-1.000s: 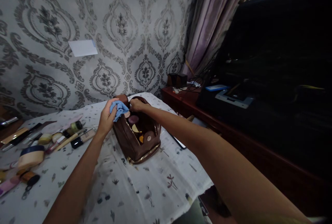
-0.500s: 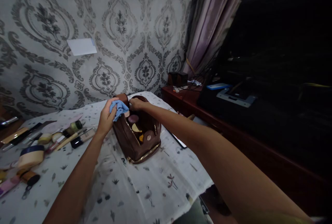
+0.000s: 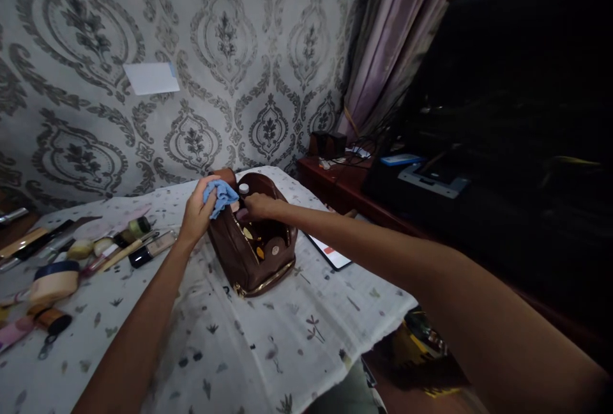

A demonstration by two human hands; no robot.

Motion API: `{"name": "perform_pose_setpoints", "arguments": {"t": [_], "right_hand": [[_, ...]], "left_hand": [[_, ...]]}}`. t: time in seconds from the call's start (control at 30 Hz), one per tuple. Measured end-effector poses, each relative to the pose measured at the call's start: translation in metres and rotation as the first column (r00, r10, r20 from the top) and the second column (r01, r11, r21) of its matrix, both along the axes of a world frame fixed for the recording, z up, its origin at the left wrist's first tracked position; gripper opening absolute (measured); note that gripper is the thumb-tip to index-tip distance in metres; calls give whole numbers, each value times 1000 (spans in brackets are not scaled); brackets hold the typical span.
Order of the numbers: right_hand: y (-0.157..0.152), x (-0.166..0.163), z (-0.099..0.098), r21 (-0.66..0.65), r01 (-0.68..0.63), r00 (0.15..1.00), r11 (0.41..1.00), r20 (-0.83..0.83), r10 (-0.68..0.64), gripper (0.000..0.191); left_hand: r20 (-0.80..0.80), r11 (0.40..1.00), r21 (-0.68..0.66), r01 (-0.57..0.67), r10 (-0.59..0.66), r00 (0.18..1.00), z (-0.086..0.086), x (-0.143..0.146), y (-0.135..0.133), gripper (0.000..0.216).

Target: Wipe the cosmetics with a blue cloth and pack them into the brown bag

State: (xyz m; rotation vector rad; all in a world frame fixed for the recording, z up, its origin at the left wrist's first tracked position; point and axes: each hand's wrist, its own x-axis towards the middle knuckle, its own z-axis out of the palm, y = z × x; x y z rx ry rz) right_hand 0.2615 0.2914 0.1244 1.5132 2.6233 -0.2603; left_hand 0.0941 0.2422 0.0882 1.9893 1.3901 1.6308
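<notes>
A brown zippered bag (image 3: 230, 251) stands unzipped on the cloth-covered table. My left hand (image 3: 195, 213) is closed around a crumpled blue cloth (image 3: 221, 198) at the bag's left rim. Reaching into the mouth of the bag is my right hand (image 3: 258, 207), its fingers curled and their tips hidden. They are beside a mauve round item (image 3: 242, 215), and I cannot tell whether they grip it. A white cap (image 3: 244, 188) shows at the bag's far end. Small yellow items (image 3: 260, 252) lie deeper inside.
Several cosmetics, including a blue-lidded jar (image 3: 55, 283) and a glass bottle with a black cap (image 3: 153, 249), lie to the left. A tablet-like device (image 3: 335, 257) is right of the bag. Beyond the table stands a dark red cabinet (image 3: 330, 177) with a large black screen (image 3: 502, 114).
My right hand has moved from the bag's far end nearer and down into its opening, and a white cap now shows where it was. My left hand still holds the blue cloth.
</notes>
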Motion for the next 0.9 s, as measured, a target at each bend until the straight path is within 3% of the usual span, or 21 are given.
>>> {"name": "perform_pose_setpoints", "arguments": {"t": [0.27, 0.6, 0.8, 0.9], "right_hand": [[2, -11, -16, -39, 31, 999, 999, 18, -31, 36], [-1, -7, -10, -57, 3, 999, 998, 41, -1, 31], [-6, -1, -4, 57, -44, 998, 997, -48, 47, 34], [-4, -5, -7, 103, -132, 979, 986, -142, 146, 34]], "left_hand": [[-20, 1000, 10, -2, 3, 1000, 1, 0, 0, 40], [-28, 1000, 5, -4, 5, 1000, 0, 0, -1, 42], [-21, 999, 25, -22, 23, 1000, 2, -2, 0, 41], [-36, 999, 27, -31, 32, 999, 3, -2, -1, 41]]}}
